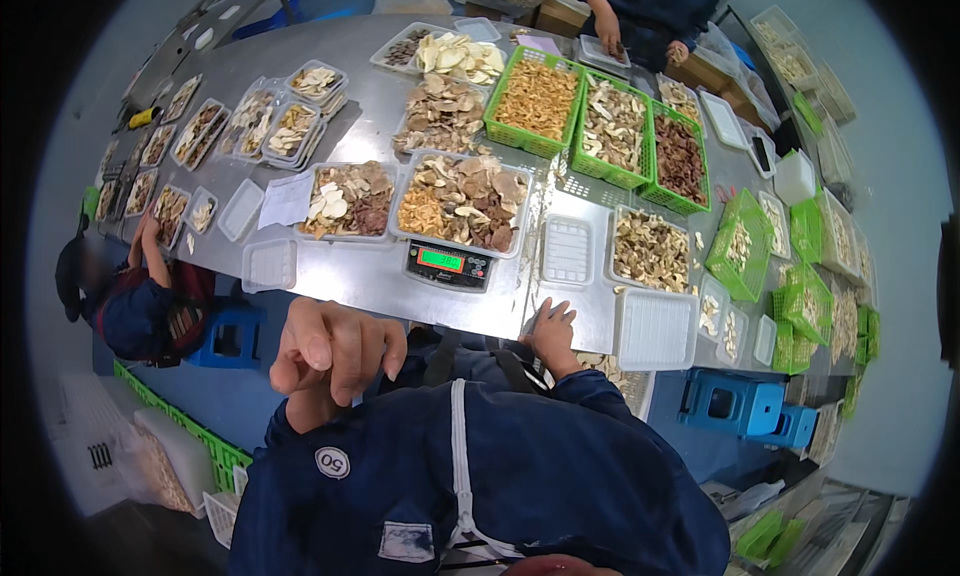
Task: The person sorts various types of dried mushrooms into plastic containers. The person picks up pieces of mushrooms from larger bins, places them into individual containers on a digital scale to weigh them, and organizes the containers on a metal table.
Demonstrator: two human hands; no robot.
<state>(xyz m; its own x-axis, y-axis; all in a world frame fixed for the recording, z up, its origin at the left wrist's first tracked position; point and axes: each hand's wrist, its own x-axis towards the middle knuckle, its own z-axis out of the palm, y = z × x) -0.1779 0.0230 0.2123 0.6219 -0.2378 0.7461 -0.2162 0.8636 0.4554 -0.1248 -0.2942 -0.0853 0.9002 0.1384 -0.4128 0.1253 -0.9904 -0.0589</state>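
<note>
My left hand [339, 348] is raised close to the camera, in front of my chest, its fingers loosely curled with nothing seen between them. At the table's front edge rests my right hand [553, 334], empty with the fingers spread. Between and beyond them a digital kitchen scale [448, 267] with a lit green display bears a clear plastic tray [526, 223] of mixed dried mushroom slices. Left of it stands another filled tray [349, 201]. An empty plastic tray [568, 249] lies beyond my right hand, beside a tray of dried mushrooms [651, 249].
Green baskets of dried mushrooms [536, 99] line the far side. A co-worker [649, 13] handles a tray there; another person [150, 298] sits at the left by filled trays [171, 208]. An upturned clear tray [656, 328] overhangs the front edge. Blue stools [731, 405] stand below.
</note>
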